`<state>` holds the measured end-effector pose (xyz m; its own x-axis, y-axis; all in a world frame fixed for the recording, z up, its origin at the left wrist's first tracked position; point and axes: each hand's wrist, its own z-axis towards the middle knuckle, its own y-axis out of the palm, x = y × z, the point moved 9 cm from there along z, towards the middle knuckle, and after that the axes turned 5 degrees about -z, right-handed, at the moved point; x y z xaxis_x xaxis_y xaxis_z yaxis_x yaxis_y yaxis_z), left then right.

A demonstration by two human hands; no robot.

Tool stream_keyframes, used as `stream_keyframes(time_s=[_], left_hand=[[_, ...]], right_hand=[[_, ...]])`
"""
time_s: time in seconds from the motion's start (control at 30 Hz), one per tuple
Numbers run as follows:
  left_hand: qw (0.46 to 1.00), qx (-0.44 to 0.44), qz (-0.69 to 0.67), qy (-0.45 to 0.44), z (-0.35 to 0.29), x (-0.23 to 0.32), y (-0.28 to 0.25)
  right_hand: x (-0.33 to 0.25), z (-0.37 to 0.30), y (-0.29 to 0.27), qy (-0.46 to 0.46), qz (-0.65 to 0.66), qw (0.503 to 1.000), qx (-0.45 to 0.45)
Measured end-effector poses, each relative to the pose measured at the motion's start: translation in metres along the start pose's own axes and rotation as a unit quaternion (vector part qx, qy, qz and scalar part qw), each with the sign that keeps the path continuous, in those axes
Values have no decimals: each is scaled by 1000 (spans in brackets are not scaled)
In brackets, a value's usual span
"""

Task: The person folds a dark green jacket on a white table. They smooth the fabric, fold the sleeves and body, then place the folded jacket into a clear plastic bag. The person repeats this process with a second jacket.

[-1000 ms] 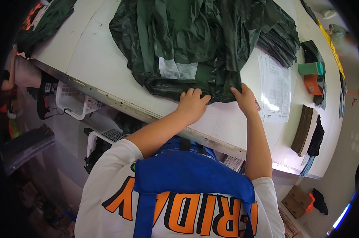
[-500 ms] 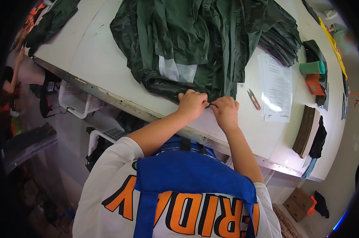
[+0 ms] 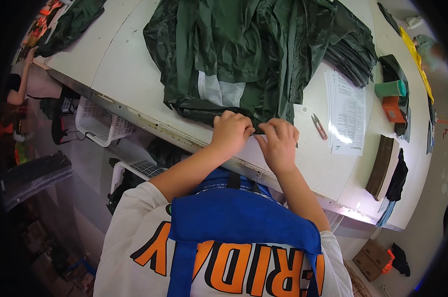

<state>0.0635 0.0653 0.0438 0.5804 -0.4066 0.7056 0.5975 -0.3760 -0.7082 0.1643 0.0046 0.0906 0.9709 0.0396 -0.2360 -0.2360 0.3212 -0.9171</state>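
Observation:
A dark green, shiny raincoat-like jacket lies spread on the white table. Its lower edge reaches the table's near side, and a white mesh patch shows above the hem. My left hand is closed on the hem, fingers curled over the dark fabric. Close beside it, my right hand pinches the same edge, its thumb toward the left hand. The bit of fabric between the fingertips is mostly hidden. Right of my right hand lie small red-handled thread snips, untouched.
Printed sheets lie right of the snips, with folded dark garments above. Farther right are a green thread cone, an orange box and a brown stack. White baskets sit below the table edge; another person's arm shows far left.
Both hands have shifted slightly left along the hem, still together on the fabric. The right hand's thumb now stands more apart from its fingers. The view has moved slightly.

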Motion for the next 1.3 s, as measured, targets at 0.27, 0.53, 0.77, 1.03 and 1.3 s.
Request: stream_keyframes(time_s=[0.27,0.53,0.77,1.03,1.3], left_hand=[[996,75,36,24,-10,8,-28],[994,100,48,-7,-15,-23,-62],[962,235,120,-65,-31,-78,-131],[671,196,-609,-376,-62,-165,-74],[684,290,-605,-285,-51,-169,-89]], right_hand=[[-3,-5,2,-47,22,998,-20],[-10,-1,-10,-39,13,999,0],[11,-12,-19,-26,14,1000,-2],[47,-46,6,-9,164,981,-100],[199,-75,32,278,-110,951,-77]])
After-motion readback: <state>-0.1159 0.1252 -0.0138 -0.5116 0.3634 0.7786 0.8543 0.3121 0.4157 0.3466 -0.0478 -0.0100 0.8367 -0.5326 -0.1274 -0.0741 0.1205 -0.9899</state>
